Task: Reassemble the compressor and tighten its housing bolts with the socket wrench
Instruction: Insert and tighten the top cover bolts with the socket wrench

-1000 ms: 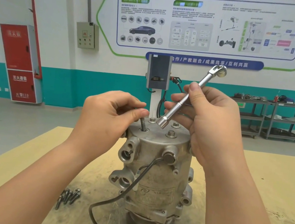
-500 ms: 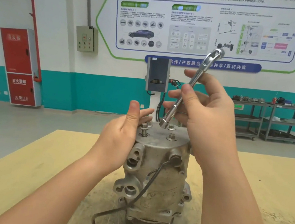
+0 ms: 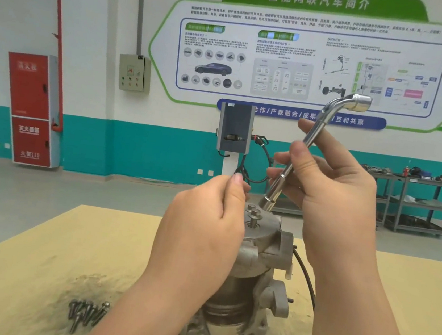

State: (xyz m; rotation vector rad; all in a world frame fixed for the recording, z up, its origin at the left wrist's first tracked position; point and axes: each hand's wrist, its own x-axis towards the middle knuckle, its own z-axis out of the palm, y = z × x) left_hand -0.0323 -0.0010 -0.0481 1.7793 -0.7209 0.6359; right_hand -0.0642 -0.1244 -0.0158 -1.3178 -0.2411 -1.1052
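The right hand (image 3: pixel 333 197) gripped the shaft of the chrome L-shaped socket wrench (image 3: pixel 307 147), its lower socket end tilted just above a raised steel flange bolt (image 3: pixel 254 215). The left hand (image 3: pixel 206 229) rested against the side of the upright grey cast-metal compressor (image 3: pixel 261 258), fingers straight. The compressor stood on a yellow board tabletop (image 3: pixel 34 269). A cluster of loose steel bolts (image 3: pixel 86 313) lay to its left.
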